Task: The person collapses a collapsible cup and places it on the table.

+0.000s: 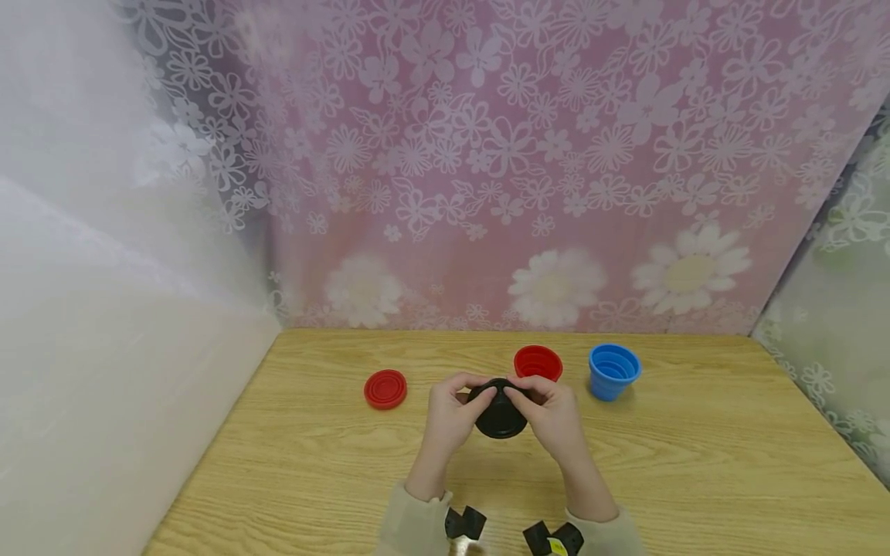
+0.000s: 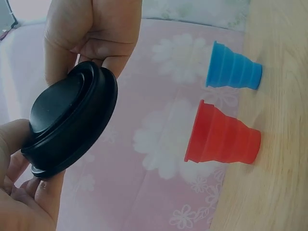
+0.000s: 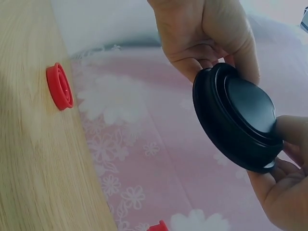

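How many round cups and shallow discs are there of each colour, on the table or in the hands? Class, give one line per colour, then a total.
Red: 2 (flat, ridged, rubbery-looking red disc; tapered, ridged, rubbery-looking red cup)
Blue: 1 (tapered, ridged, rubbery-looking blue cup)
Black: 1 (shallow, round, smooth-looking black disc, held by left hand and right hand)
Total: 4

Surface (image 1: 299, 479): free passage between flat red disc (image 1: 385, 389) and left edge, another from blue cup (image 1: 615, 374) to right edge; narrow gap between blue cup and red cup (image 1: 538, 361), both toward back edge; red cup blocks reach past right hand (image 1: 556, 413); round black piece (image 1: 501, 422) plugs gap between right hand and left hand (image 1: 450, 413); pink backdrop (image 1: 452, 232) closes off back edge
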{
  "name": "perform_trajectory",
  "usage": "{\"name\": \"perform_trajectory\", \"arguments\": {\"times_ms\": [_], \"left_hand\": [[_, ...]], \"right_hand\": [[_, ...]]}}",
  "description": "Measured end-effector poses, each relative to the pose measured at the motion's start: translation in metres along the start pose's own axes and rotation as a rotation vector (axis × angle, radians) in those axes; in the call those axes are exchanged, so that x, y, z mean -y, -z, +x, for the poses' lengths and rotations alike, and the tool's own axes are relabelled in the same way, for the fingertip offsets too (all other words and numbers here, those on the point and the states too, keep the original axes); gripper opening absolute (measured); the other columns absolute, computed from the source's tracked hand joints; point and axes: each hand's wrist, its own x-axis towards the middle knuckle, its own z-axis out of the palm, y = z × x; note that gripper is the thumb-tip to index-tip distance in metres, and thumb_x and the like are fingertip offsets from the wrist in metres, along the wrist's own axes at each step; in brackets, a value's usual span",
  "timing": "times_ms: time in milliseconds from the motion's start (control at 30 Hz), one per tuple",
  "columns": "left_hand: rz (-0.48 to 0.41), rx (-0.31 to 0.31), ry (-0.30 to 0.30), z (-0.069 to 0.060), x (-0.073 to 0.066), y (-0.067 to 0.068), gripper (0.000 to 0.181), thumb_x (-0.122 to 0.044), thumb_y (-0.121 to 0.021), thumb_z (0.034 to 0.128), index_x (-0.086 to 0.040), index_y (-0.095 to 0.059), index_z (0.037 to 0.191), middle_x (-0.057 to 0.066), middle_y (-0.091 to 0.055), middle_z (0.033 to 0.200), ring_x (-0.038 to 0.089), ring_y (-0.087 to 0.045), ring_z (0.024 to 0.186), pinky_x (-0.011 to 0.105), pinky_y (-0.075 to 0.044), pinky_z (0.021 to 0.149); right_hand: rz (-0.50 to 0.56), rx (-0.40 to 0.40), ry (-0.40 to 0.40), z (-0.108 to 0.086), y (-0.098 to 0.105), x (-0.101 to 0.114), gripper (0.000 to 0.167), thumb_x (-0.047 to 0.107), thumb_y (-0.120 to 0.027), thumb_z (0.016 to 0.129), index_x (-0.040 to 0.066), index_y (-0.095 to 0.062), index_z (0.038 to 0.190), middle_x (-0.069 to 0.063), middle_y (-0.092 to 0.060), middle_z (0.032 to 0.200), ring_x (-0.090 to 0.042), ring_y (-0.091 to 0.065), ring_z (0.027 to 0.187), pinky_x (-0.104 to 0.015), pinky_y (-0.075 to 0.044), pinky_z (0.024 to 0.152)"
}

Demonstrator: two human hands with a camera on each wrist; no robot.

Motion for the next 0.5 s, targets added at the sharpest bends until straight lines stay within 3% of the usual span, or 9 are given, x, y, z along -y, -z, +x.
{"name": "perform_trajectory", "arguments": {"times_ms": [267,500], "left_hand": [[-0.105,-0.002,0.066,0.0019,0.0039,-0.0007,0.015,0.002,-0.062,0.0799,0.01,-0.063,0.092,0.021,-0.06,0.094,0.029,-0.063,0.068,0.031,-0.052,0.061],[-0.137,-0.022,0.086,0.0023,0.0031,-0.002,0.015,0.002,-0.061,0.08,0.011,-0.063,0.093,0.021,-0.06,0.096,0.029,-0.063,0.068,0.029,-0.052,0.06]], "right_hand": [[0.117,-0.034,-0.044,0.0021,-0.0012,-0.0035,0.018,-0.006,-0.064,0.076,-0.012,-0.064,0.093,-0.02,-0.063,0.087,-0.016,-0.063,0.07,-0.027,-0.052,0.064],[0.129,-0.014,-0.076,0.0026,0.0005,-0.0012,0.021,-0.004,-0.063,0.078,-0.013,-0.062,0.097,-0.021,-0.062,0.091,-0.015,-0.062,0.072,-0.027,-0.051,0.066]]}}
